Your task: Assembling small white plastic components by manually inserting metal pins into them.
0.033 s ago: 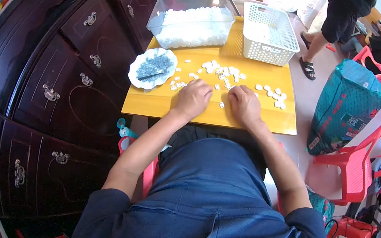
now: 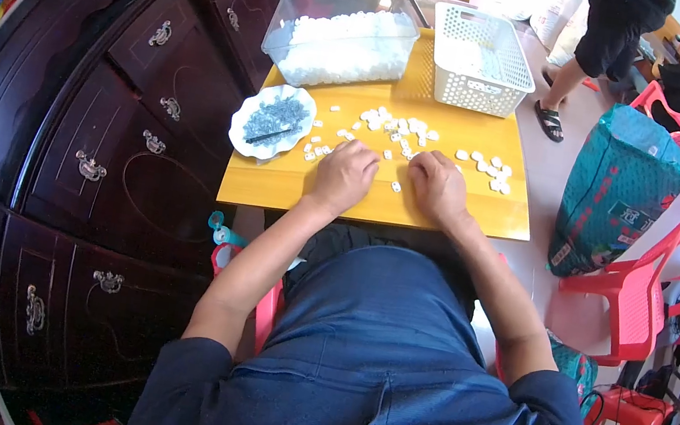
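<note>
My left hand rests on the yellow table with its fingers curled. Opposite it, my right hand is curled too, knuckles up. The fingertips of both are hidden, so anything in them cannot be made out. A small white plastic piece lies between the hands. Beyond them spreads a loose group of similar white pieces. More white pieces lie to the right of my right hand. Left of my left hand, a scalloped white dish holds many small grey-blue translucent parts and a thin dark stick-like tool.
At the table's back stand a clear bin full of white pieces and a white perforated basket. A dark wooden cabinet borders the left. On the right are a teal bag and a red chair. Other people sit and stand beyond.
</note>
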